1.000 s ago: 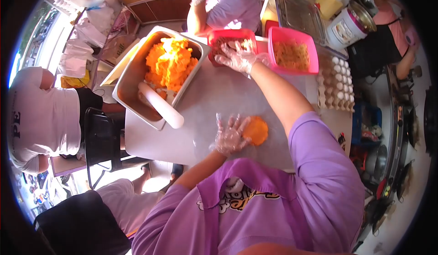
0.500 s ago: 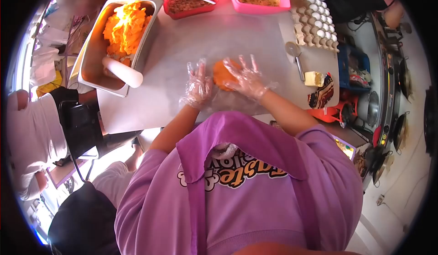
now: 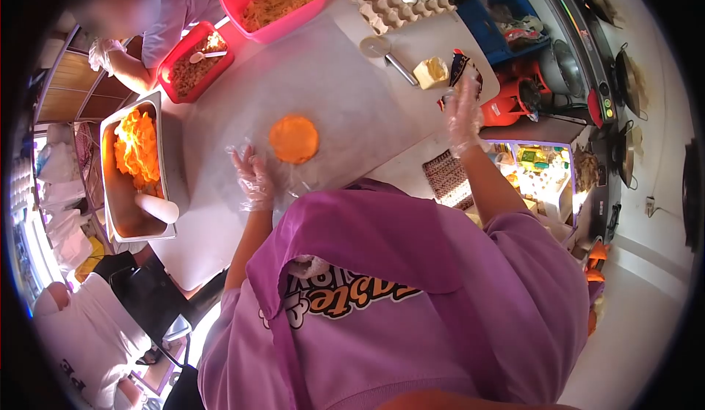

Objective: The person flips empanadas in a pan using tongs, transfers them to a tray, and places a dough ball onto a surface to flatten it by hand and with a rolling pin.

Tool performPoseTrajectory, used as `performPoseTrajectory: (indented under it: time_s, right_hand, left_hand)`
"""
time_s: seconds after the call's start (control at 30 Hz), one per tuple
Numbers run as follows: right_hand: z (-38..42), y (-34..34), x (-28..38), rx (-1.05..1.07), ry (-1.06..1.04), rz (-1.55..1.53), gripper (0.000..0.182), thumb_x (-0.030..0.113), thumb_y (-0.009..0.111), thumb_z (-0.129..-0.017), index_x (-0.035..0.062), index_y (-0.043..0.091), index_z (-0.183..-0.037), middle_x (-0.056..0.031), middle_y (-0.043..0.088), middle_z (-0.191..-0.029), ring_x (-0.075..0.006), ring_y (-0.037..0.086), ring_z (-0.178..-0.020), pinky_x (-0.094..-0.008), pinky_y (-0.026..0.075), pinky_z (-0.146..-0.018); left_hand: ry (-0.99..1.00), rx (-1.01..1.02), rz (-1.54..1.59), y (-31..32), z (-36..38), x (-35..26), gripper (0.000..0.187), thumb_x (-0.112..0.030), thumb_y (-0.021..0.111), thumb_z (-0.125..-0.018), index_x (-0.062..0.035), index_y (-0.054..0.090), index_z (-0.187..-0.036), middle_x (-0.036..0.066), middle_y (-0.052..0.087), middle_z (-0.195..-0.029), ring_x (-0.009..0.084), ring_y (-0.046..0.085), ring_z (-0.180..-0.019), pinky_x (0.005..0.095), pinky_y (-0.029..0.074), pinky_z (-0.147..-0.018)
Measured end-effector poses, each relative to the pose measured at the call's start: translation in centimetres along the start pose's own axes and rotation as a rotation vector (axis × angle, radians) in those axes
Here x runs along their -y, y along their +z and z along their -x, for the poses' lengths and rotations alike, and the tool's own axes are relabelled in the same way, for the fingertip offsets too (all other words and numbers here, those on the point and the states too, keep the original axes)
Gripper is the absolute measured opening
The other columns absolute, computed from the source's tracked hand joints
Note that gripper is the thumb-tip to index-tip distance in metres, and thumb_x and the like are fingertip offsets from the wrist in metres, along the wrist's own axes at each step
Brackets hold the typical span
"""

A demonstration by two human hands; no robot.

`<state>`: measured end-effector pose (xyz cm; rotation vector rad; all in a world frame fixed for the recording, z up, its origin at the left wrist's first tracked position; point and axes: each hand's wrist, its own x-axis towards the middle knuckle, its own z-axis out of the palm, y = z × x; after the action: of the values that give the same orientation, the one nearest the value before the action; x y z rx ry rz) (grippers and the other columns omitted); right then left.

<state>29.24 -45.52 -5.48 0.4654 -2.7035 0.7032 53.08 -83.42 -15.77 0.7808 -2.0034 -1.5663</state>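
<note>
A flat round orange patty lies on a clear plastic sheet that covers the table. My left hand, in a thin clear glove, rests at the sheet's near left with its fingers apart, beside the patty and not on it. Off to the right, my gloved right hand is raised near the table edge, fingers stretched out, nothing seen in it. Just beyond it are a dark patterned wrapper and a block of butter. A round-headed tool with a metal handle lies beside the butter.
At left stands a metal pan of orange mash with a white-handled tool. A red tub of filling and a pink tub of shreds sit behind. Egg trays are at the back. Another person is at the far left.
My right hand has left the patty and swung right toward the butter and wrapper. My left hand has drawn away from the patty's side. The view has turned right.
</note>
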Motion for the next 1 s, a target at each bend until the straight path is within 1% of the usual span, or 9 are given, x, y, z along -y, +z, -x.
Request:
performPoseTrajectory:
  time_s: [0.1, 0.2, 0.27, 0.4, 0.5, 0.63, 0.7, 0.87, 1.0]
  right_hand:
    - [-1.5, 0.2, -2.2, 0.230, 0.414, 0.258, 0.068, 0.033, 0.051, -0.090, 0.0028, 0.021, -0.144, -0.0233, 0.031, -0.144, -0.0413, 0.040, -0.126, -0.0478, 0.030, -0.106]
    - [-1.2, 6.8, -8.5, 0.265, 0.246, 0.637, 0.081, 0.040, 0.058, -0.085, 0.0106, 0.014, -0.147, -0.0219, 0.012, -0.152, -0.0416, 0.025, -0.135, -0.0471, 0.036, -0.103]
    - [-1.6, 6.7, -7.7, 0.330, 0.375, 0.597, 0.076, 0.038, 0.057, -0.085, 0.0186, 0.018, -0.147, -0.0234, 0.018, -0.150, -0.0436, 0.030, -0.132, -0.0493, 0.038, -0.100]
    - [-0.3, 2.2, -4.2, 0.337, 0.327, 0.323, 0.059, 0.035, 0.053, -0.089, 0.0144, 0.035, -0.141, -0.0210, 0.048, -0.133, -0.0393, 0.048, -0.119, -0.0460, 0.040, -0.097]
    - [-0.8, 0.4, -3.9, 0.341, 0.491, 0.206, 0.048, 0.035, 0.053, -0.090, 0.0121, 0.048, -0.133, -0.0166, 0.051, -0.132, -0.0345, 0.052, -0.117, -0.0438, 0.041, -0.096]
    - [-4.1, 3.2, -4.8, -0.032, 0.454, -0.166, 0.037, 0.025, 0.052, -0.092, 0.0081, 0.053, -0.125, -0.0168, 0.065, -0.106, -0.0295, 0.062, -0.098, -0.0392, 0.047, -0.088]
    - [-6.4, 4.0, -1.6, -0.080, 0.150, -0.600, 0.032, 0.011, 0.055, -0.089, 0.0028, 0.055, -0.120, -0.0156, 0.062, -0.110, -0.0305, 0.059, -0.104, -0.0381, 0.045, -0.093]
    - [-10.5, 6.3, 10.9, 0.066, -0.518, -0.398, 0.032, -0.002, 0.058, -0.081, 0.0038, 0.059, -0.112, -0.0138, 0.061, -0.111, -0.0293, 0.058, -0.105, -0.0370, 0.045, -0.094]
    - [-10.2, 7.1, 19.8, 0.263, -0.664, -0.498, 0.031, -0.002, 0.059, -0.080, 0.0050, 0.059, -0.111, -0.0128, 0.062, -0.111, -0.0289, 0.059, -0.101, -0.0368, 0.047, -0.090]
  left_hand:
    - [-0.129, -0.098, 0.248, -0.2, -0.3, -0.5, 0.072, -0.014, 0.053, -0.093, -0.0018, 0.007, -0.146, 0.021, 0.049, -0.130, 0.0273, 0.050, -0.119, 0.0347, 0.040, -0.099]
    - [-0.229, -0.113, 0.279, -1.0, -0.8, -0.7, 0.076, -0.010, 0.057, -0.090, -0.0018, 0.006, -0.146, 0.018, 0.055, -0.124, 0.0249, 0.053, -0.117, 0.0338, 0.041, -0.098]
    - [-0.275, -0.090, 0.322, -0.8, -0.9, -1.1, 0.077, -0.011, 0.058, -0.090, -0.0021, 0.006, -0.146, 0.015, 0.058, -0.119, 0.0237, 0.055, -0.113, 0.0341, 0.042, -0.098]
    - [-0.271, -0.140, 0.413, -0.6, -0.7, -0.9, 0.079, -0.012, 0.059, -0.089, -0.0020, 0.006, -0.146, 0.016, 0.059, -0.117, 0.0228, 0.056, -0.110, 0.0338, 0.042, -0.097]
    - [-0.261, -0.225, 0.408, -0.3, -2.1, -1.6, 0.077, -0.016, 0.061, -0.089, -0.0021, 0.010, -0.145, 0.014, 0.059, -0.113, 0.0224, 0.057, -0.106, 0.0333, 0.042, -0.096]
    - [-0.087, -0.206, 0.318, 0.1, -7.5, -3.1, 0.063, -0.014, 0.059, -0.089, -0.0042, 0.026, -0.141, 0.012, 0.057, -0.112, 0.0167, 0.056, -0.099, 0.0308, 0.043, -0.093]
    - [0.024, -0.173, 0.338, 1.1, -10.7, -4.3, 0.057, -0.011, 0.059, -0.088, -0.0045, 0.033, -0.138, 0.011, 0.056, -0.114, 0.0140, 0.055, -0.096, 0.0290, 0.044, -0.090]
    - [0.007, -0.309, 0.383, 1.9, -11.9, -11.3, 0.042, 0.008, 0.055, -0.079, -0.0036, 0.054, -0.118, 0.010, 0.061, -0.110, 0.0154, 0.059, -0.089, 0.0251, 0.047, -0.073]
    - [0.638, -0.517, -0.871, -5.4, -6.6, -20.2, 0.042, -0.010, 0.066, -0.071, -0.0109, 0.060, -0.113, 0.011, 0.061, -0.105, 0.0298, 0.058, -0.102, 0.0454, 0.044, -0.091]
